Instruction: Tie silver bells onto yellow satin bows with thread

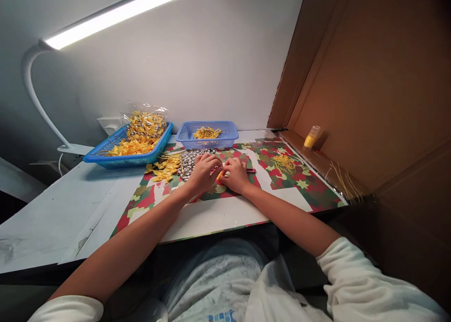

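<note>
Over the patterned mat my left hand and my right hand meet, fingers bent inward. A small yellow ribbon piece shows between them, pinched in my right fingertips. My left fingers are curled close beside it; what they pinch is too small to make out. Just left of my left hand lies a pile of small shiny silver bells. Yellow ribbon bows with gold wire stems lie beside that pile. A red-handled tool, partly hidden, sticks out behind my right hand.
At back left a blue basket holds yellow bows and a clear bag. Behind my hands a smaller blue basket holds gold wire pieces. More gold wire ties lie right. A yellow bottle stands near the cardboard wall. A lamp hangs above.
</note>
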### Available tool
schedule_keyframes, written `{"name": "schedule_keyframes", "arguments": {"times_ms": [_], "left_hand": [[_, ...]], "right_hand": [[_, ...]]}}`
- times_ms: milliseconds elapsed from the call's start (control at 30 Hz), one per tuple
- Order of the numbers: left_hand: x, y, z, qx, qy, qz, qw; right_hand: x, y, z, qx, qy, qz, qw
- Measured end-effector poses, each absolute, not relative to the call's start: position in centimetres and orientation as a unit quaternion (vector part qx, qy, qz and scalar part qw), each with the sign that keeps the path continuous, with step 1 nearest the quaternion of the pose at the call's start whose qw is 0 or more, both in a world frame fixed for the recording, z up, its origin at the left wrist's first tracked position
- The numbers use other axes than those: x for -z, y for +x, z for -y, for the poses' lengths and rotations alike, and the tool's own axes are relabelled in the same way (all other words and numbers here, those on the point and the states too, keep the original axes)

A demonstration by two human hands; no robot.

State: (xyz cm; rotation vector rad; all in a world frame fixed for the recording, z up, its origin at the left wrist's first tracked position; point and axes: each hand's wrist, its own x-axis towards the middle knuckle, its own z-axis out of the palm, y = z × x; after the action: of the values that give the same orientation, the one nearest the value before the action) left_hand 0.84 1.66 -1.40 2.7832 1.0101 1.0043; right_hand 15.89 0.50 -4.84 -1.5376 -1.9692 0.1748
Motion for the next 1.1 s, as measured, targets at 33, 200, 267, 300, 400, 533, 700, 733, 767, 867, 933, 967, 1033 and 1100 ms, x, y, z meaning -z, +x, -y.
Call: {"name": "schedule_keyframes", "arguments": {"times_ms": [33,200,267,300,400,533,700,733,767,867,933,967,1033,1100], "left_hand": [[1.4,0.8,-1.6,-0.324,0.89,-0.321,0.009],[1.5,0.7,-1.6,-0.327,0.892,-0.312,0.022],[1.6,0.7,-1.6,-0.326,0.893,-0.308,0.033],[1.6,0.7,-1.6,-0.327,0.893,-0.306,0.039],[1.7,0.5,-1.7,-0.323,0.895,-0.299,0.068],[1.2,-0.5,-1.8,-0.274,0.907,-0.261,0.184],[0.4,-1.9,-2.0,-0.256,0.842,-0.32,0.35],[0.4,-1.9,-2.1,-0.28,0.809,-0.356,0.373],[0.4,-1.9,-2.2,-0.303,0.774,-0.388,0.397],[0.4,-1.5,-2.2,-0.316,0.702,-0.422,0.479],[0.3,-1.3,-2.0,-0.305,0.689,-0.404,0.519],[0.3,-1.3,-1.9,-0.303,0.688,-0.39,0.532],[0.2,-1.3,-1.7,-0.307,0.691,-0.361,0.545],[0.2,-1.4,-1.7,-0.324,0.699,-0.34,0.54]], "right_hand": [[4.8,15.9,-0.5,-0.069,-0.584,0.746,0.312],[4.9,15.9,-0.6,-0.074,-0.584,0.746,0.312],[4.9,15.9,-0.6,-0.075,-0.585,0.745,0.311],[4.9,15.8,-0.6,-0.075,-0.586,0.744,0.311],[4.9,15.8,-0.5,-0.075,-0.584,0.745,0.313],[4.7,16.3,-0.6,-0.04,-0.577,0.742,0.339],[4.0,17.7,-0.6,0.096,-0.513,0.761,0.384],[3.8,18.0,-0.5,0.124,-0.49,0.775,0.379],[3.6,18.2,-0.5,0.152,-0.466,0.789,0.371],[3.5,18.5,-0.3,0.231,-0.395,0.818,0.347],[3.6,18.4,-0.2,0.27,-0.355,0.825,0.348],[3.7,18.3,-0.1,0.281,-0.342,0.824,0.354],[3.8,18.0,0.0,0.282,-0.335,0.818,0.372],[3.8,17.7,0.3,0.247,-0.356,0.807,0.401]]}}
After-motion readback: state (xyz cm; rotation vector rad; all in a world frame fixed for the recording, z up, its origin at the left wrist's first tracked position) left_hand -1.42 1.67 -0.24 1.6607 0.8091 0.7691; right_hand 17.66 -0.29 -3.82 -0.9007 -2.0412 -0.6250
